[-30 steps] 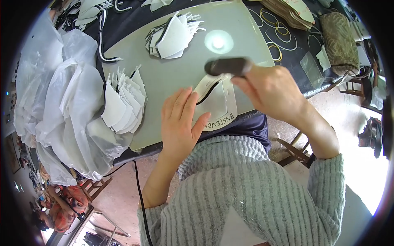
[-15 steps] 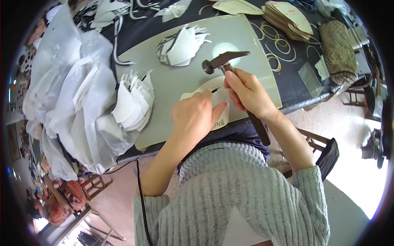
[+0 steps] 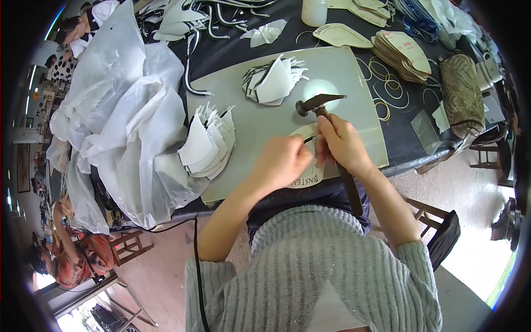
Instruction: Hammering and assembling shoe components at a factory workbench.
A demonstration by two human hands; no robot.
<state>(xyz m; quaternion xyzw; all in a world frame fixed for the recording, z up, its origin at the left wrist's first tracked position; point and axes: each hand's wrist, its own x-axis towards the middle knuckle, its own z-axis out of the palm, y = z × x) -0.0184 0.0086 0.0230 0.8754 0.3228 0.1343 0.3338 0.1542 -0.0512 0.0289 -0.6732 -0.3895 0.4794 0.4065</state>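
My right hand [image 3: 344,146] grips the wooden handle of a hammer [image 3: 316,104], whose dark metal head is raised above the grey-green work board [image 3: 260,127]. Beneath both hands lies a cream, curved flat piece [image 3: 306,181] with handwriting along its near edge. My left hand [image 3: 285,160] is over the left part of that piece, its fingers curled in. A short dark strip [image 3: 309,139] shows beside its fingertips; whether the fingers pinch it is hidden. Two fanned stacks of white cut pieces with black-and-white strips, a near one [image 3: 207,144] and a far one [image 3: 275,80], rest on the board.
Large translucent plastic bags [image 3: 119,127] fill the left side. Far right are stacked cream pieces [image 3: 402,55], loose rings [image 3: 387,83] and a patterned roll [image 3: 462,94]. A white container [image 3: 315,12] stands at the back. Another person [image 3: 83,27] is at the far left.
The view has shifted, so the table appears farther right and lower. My left hand's fingers and thumb have curled in from a more spread pose. The hammer stays raised in my right hand.
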